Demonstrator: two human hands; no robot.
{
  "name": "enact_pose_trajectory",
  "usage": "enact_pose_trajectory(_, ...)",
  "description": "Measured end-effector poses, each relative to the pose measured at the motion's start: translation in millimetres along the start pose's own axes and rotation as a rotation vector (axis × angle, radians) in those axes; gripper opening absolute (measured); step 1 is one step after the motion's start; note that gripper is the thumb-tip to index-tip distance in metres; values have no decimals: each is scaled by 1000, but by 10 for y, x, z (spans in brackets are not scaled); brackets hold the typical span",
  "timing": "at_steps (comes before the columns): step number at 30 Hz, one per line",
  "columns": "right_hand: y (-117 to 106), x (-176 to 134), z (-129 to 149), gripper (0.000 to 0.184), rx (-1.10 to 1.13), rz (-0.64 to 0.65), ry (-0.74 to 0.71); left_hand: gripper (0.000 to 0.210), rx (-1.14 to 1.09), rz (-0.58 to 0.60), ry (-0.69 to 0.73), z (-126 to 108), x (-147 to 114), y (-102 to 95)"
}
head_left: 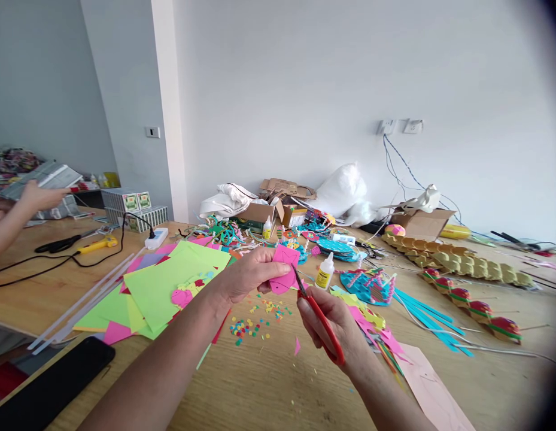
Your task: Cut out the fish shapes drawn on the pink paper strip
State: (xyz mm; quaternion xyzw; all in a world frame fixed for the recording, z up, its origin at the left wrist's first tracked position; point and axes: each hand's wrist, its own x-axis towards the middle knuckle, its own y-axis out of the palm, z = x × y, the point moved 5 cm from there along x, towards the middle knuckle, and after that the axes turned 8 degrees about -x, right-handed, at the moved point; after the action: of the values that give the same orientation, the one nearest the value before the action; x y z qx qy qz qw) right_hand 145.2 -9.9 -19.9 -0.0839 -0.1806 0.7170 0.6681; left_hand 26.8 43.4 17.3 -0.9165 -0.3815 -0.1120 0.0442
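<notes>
My left hand (247, 274) pinches a small piece of pink paper (284, 263) that has shapes drawn on it in dark lines. In my right hand (325, 323) is a pair of scissors (328, 328) with red handles. Their dark blades meet the right edge of the paper; how far apart the blades stand is hard to make out. Below lie a pink paper scrap (297, 346) and many small coloured paper dots (248, 328). A white glue bottle (325, 272) with a yellow label stands upright just behind my right hand.
Green paper sheets (170, 287) are piled at left, near a black phone-like slab (57, 383). Turquoise strips (433, 320) and painted egg-carton caterpillars (477, 308) lie at right. Boxes and white bags (343, 188) line the wall. Another person's hand (42, 197) holds a grey bundle at far left.
</notes>
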Motion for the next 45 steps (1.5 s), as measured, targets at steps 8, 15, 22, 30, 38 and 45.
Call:
enact_pose_trajectory(8, -9, 15, -42, 41, -65, 18, -22, 29, 13, 22, -21, -47, -15, -3)
enact_pose_trajectory(15, -27, 31, -36, 39, -96, 10, -23, 28, 16, 7, 6, -25, -6, -33)
enact_pose_trajectory(22, -26, 11, -18, 40, -27, 23, -1, 28, 26, -13, 79, -73, -6, -3)
enact_pose_trajectory(30, -9, 36, -58, 38, -57, 12, -20, 26, 24, -27, 33, -63, -10, -22)
enact_pose_trajectory(38, -35, 25, -21, 38, -146, 20, -38, 25, 30, 4, -5, -92, -26, -25)
enact_pose_trajectory(45, -42, 35, -26, 36, -174, 13, -35, 25, -16, 30, -33, -87, -26, -17)
